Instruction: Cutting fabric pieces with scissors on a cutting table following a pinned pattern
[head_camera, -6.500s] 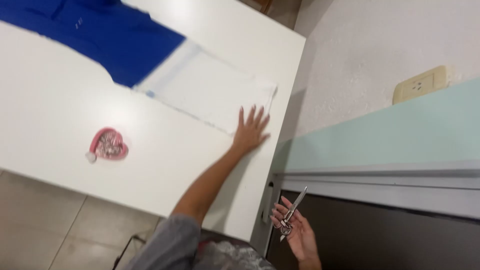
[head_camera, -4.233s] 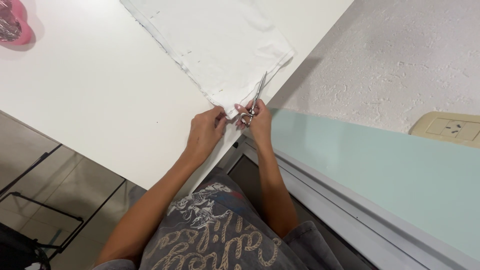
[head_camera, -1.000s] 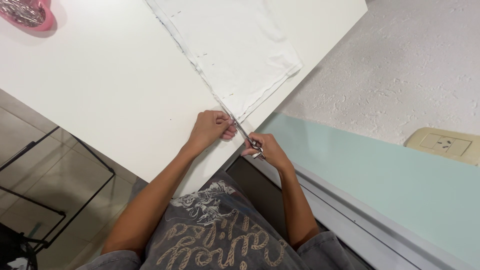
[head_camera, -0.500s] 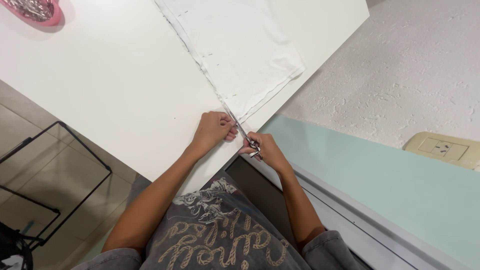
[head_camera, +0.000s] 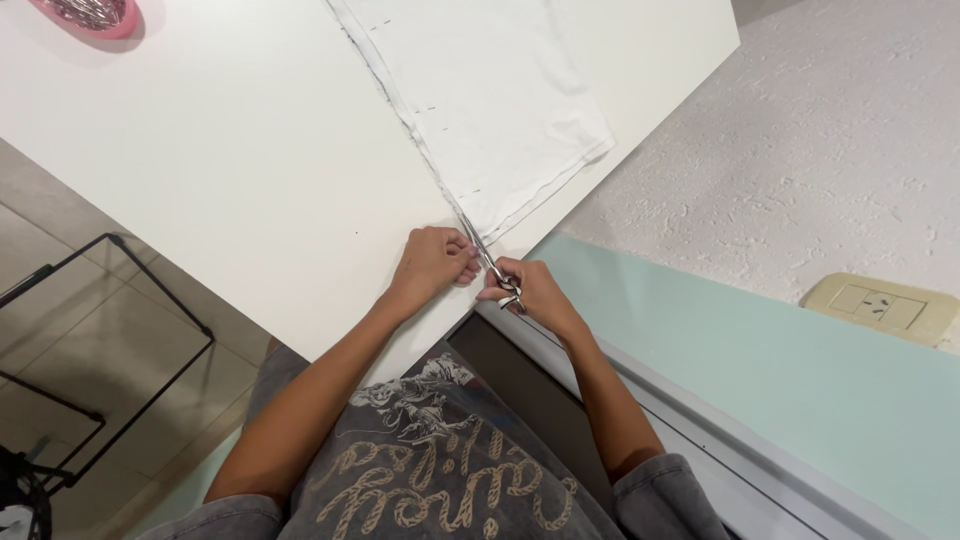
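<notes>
A folded white cloth (head_camera: 490, 110) lies on the white table (head_camera: 230, 190), running up out of view. My right hand (head_camera: 535, 292) grips metal scissors (head_camera: 487, 262) at the table's near edge, their blades pointing up along the cloth's left edge at its near corner. My left hand (head_camera: 432, 262) rests curled on the table just left of the blades, its fingers pressing the corner of the cloth.
A pink dish (head_camera: 90, 12) of pins sits at the far left of the table. A black metal frame (head_camera: 100, 330) stands on the floor at left. To the right run a textured wall, a pale green band and a wall socket (head_camera: 885, 305).
Since 6.5 s ago my hands came together at the cloth's near corner and the scissors went onto its edge. Over the last second the hands have barely moved.
</notes>
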